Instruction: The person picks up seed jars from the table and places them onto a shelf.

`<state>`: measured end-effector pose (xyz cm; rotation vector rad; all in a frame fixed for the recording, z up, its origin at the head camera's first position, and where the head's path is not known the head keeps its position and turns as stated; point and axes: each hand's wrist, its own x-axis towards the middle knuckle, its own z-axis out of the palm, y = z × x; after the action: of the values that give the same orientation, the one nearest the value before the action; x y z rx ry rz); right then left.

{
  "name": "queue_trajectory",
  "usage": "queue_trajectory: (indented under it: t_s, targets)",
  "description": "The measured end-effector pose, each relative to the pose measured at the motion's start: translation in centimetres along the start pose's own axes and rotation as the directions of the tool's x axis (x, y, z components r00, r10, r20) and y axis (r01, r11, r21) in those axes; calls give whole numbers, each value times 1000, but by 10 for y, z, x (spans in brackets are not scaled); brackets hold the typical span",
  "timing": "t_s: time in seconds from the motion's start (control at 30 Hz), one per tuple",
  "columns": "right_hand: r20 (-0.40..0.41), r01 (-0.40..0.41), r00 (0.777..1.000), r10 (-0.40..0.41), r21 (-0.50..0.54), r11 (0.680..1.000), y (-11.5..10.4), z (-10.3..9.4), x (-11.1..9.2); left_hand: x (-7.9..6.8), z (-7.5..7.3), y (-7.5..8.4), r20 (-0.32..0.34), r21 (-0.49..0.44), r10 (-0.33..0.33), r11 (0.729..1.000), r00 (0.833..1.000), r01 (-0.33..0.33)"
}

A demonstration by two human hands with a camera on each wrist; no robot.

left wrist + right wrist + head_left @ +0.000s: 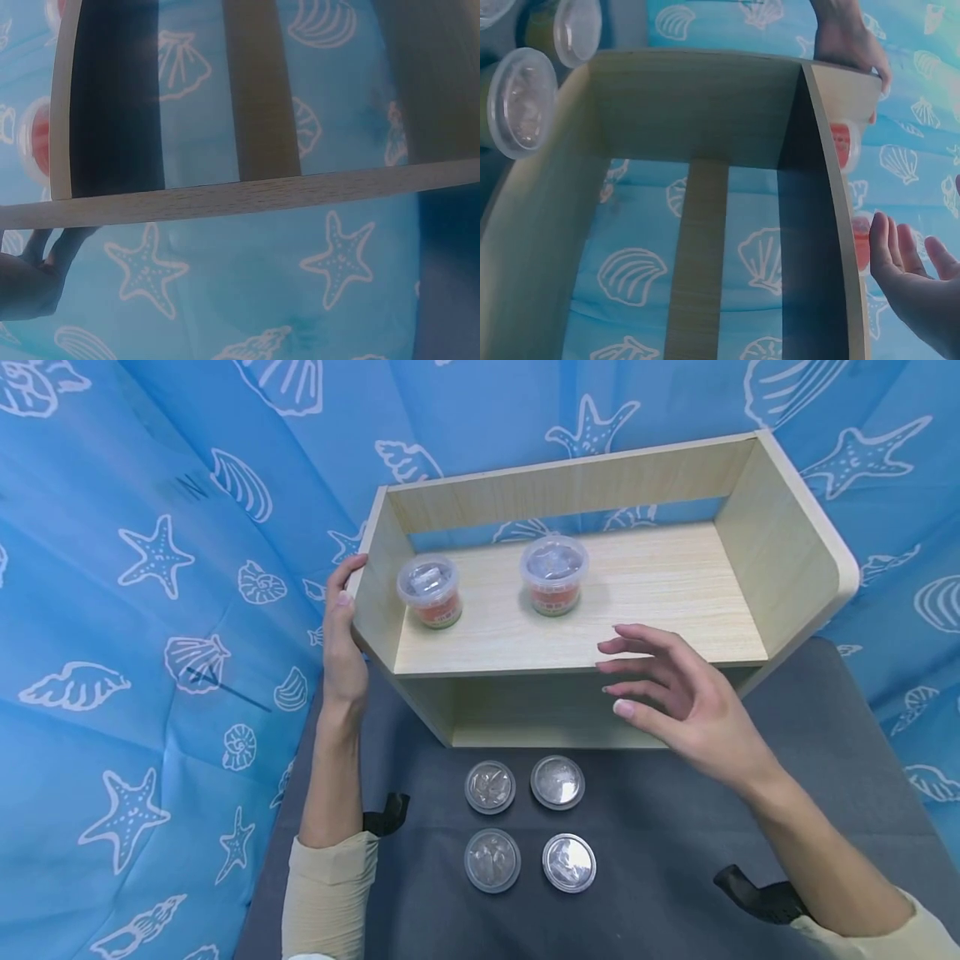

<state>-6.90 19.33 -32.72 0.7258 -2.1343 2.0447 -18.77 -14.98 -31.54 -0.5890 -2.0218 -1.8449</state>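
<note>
A small two-tier wooden shelf (660,585) stands on the dark cloth. My left hand (345,643) grips the edge of its left side panel, and the right wrist view shows the fingers bent over that corner. Two lidded plastic tubs with orange-red contents sit on the upper board: one tub (430,591) by the left panel, another tub (554,574) nearer the middle. My right hand (686,702) hovers before the upper board's front edge, to the right of the tubs, its fingers relaxed and spread and nothing in it.
Several more lidded tubs, among them a front-right tub (569,863) and a back-left tub (490,787), stand in two rows on the dark cloth (637,910) before the shelf. A blue curtain (187,610) with shell and starfish prints hangs behind and at both sides.
</note>
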Motion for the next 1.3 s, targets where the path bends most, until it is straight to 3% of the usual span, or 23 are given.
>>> queue_trajectory:
  t_s: [0.27, 0.6, 0.87, 1.3]
  targets:
    - [74, -2, 997, 3, -8, 1000, 14, 5, -12, -1, -3, 1, -10, -4, -16, 1000, 1000, 16]
    - [82, -65, 994, 67, -28, 998, 30, 8, -30, -2, -1, 0, 6, 1, 16, 1000, 1000, -16]
    - [98, 28, 995, -31, 32, 999, 52, 13, -43, -2, 0, -1, -3, 7, 13, 1000, 1000, -13]
    - [124, 8, 992, -3, -39, 999, 78, 24, -57, 0, 1, -2, -10, 15, 11, 1000, 1000, -11]
